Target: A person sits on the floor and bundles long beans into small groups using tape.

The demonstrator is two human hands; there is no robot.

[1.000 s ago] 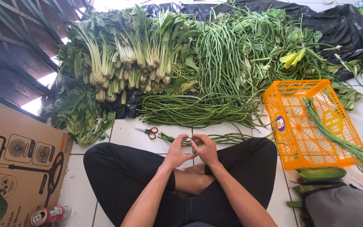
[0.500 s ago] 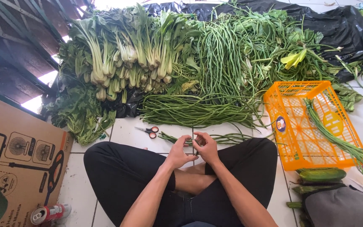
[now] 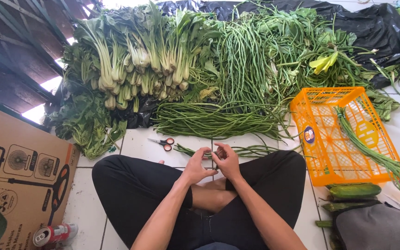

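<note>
Sitting cross-legged on the floor, the person should keep both grips closed, left hand [image 3: 195, 167] and right hand [image 3: 228, 163], on the small bean bundle [image 3: 251, 150] lying just before the knees, pinching firmly so the thin pods stay together.

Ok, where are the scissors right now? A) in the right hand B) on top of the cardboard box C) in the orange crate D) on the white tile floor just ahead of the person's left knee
D: the scissors lie on the tile floor, beside the long beans, untouched by either hand.
</note>
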